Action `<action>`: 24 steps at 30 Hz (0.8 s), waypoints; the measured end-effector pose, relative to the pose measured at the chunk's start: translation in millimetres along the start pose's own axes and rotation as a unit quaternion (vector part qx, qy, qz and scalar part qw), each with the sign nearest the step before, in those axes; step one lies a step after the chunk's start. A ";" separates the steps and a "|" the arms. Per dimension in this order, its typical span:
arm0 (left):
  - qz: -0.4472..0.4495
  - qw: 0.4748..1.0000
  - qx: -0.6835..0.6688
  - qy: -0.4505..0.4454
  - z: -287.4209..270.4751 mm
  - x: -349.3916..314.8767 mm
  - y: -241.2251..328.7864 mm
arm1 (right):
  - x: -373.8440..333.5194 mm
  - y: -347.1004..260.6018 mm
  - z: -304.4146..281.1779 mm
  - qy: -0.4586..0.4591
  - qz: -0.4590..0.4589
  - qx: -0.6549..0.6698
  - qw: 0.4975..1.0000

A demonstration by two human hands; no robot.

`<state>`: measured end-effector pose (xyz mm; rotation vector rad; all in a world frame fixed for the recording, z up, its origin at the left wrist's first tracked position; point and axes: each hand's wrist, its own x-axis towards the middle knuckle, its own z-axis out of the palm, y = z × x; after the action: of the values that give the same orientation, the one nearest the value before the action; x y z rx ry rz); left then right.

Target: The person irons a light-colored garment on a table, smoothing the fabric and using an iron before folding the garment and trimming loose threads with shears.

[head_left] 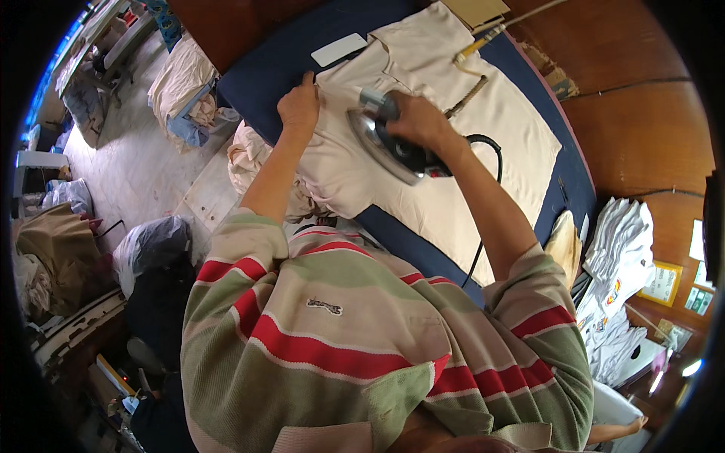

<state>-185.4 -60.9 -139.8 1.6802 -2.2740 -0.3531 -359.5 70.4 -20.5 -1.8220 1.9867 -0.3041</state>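
Observation:
A cream garment [483, 189], apparently a shirt, lies spread over a navy-covered ironing table [253, 79]. My right hand [418, 121] is wrapped round the handle of a steam iron [387, 155], whose metal soleplate edge rests on or just above the cloth; the handle area is slightly blurred. At the garment's left edge, my left hand [299, 108] is closed with its fingers curled at the fabric, its thumb or a finger pointing away from me. Part of the garment hangs off the near left side in folds. The fingertips of the left hand are partly hidden.
A black cord [498, 155] runs from the iron across the garment. A white card [338, 50] lies at the table's far edge. Bundled clothes [185, 90] stand on the left floor; stacked white shirts [619, 241] are at right. Another person's hand [639, 424] shows lower right.

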 end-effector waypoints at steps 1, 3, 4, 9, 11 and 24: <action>-0.009 1.000 0.003 -0.010 -1.3 3.7 -1.7 | -1.7 -7.9 6.1 -0.020 -0.061 -0.002 0.998; 0.011 1.000 -0.012 -0.010 -1.2 1.7 -9.4 | 5.9 -13.3 13.2 -0.004 -0.048 0.004 0.999; -0.008 0.999 -0.041 -0.021 0.0 -8.8 -15.0 | 20.8 -15.1 10.8 0.004 -0.020 0.002 1.000; -0.094 0.981 -0.134 -0.102 -33.8 -74.2 -14.2 | 47.8 -25.3 10.5 -0.021 -0.047 -0.004 0.999; -0.105 0.978 -0.162 -0.080 -32.1 -66.3 -23.5 | 69.7 -36.1 3.7 -0.015 0.015 -0.011 1.000; -0.100 0.982 -0.149 -0.063 -26.3 -61.2 -34.8 | 104.9 -52.1 18.8 -0.017 -0.064 -0.045 0.997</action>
<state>-127.8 -13.0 -133.4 1.7700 -2.0139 -0.8231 -309.6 -36.7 -31.3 -2.0021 1.8908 -0.2238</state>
